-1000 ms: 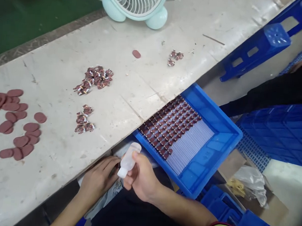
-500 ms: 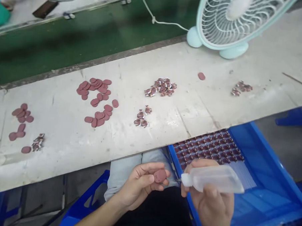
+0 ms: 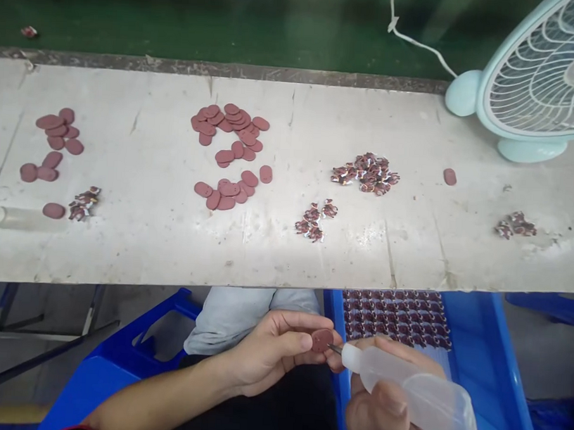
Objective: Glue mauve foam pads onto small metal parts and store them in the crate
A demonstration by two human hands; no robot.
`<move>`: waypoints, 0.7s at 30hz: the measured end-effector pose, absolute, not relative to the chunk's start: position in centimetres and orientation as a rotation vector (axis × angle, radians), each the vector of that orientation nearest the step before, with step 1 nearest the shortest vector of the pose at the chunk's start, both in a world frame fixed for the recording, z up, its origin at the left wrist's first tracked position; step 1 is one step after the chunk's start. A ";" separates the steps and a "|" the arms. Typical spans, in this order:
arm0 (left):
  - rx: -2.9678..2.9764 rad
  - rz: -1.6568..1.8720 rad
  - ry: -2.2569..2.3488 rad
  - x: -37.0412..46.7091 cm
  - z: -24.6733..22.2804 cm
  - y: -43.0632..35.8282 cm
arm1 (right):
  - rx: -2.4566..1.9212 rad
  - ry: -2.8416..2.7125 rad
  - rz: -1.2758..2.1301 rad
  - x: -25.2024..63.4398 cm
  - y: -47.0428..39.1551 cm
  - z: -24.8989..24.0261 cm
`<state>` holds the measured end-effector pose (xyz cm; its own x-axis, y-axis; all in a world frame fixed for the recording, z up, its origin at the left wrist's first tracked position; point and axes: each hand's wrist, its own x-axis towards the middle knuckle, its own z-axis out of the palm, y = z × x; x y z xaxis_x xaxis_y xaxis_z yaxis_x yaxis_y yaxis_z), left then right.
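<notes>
My left hand pinches a reddish-brown oval disc between thumb and fingers, its flat face turned up with small holes or marks on it. My right hand is wrapped round a translucent squeeze bottle, tilted with its thin metal needle tip at the right edge of the disc. Whether the tip touches the surface I cannot tell. Both hands are below the table's front edge, over my lap.
On the white table lie oval discs, a smaller disc group, and small brown-and-white figures. A light-blue fan stands at right. Rows of brown pieces fill part of a blue crate; a blue stool is at left.
The bottle's needle has come from beside the disc to its right edge, and the bottle now tilts more. My view has turned and shifted, so the table appears level.
</notes>
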<state>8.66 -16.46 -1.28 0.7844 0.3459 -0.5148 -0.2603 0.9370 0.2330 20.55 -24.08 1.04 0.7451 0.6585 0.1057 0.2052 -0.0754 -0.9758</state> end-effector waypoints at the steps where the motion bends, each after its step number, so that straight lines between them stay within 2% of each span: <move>1: 0.149 0.326 0.593 8.6 -1.3 -16.5 | -1.625 -0.666 0.325 20.4 -23.6 1.4; 3: 0.146 0.328 0.608 8.6 -1.2 -16.4 | -1.607 -0.641 0.229 20.1 -23.0 1.9; 6: 0.153 0.329 0.611 8.5 -1.1 -16.4 | -1.616 -0.719 0.299 20.1 -22.6 1.9; 11: 0.157 0.322 0.621 8.2 -1.2 -16.3 | -1.558 -0.726 0.133 20.1 -22.3 1.6; 21: 0.128 0.302 0.653 8.2 -1.2 -16.2 | -1.419 -0.766 0.312 20.4 -22.5 2.0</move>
<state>8.20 -16.24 -1.21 0.7525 0.3163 -0.5777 -0.2362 0.9484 0.2115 20.35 -22.52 1.97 0.7281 0.6215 0.2892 0.2419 0.1618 -0.9567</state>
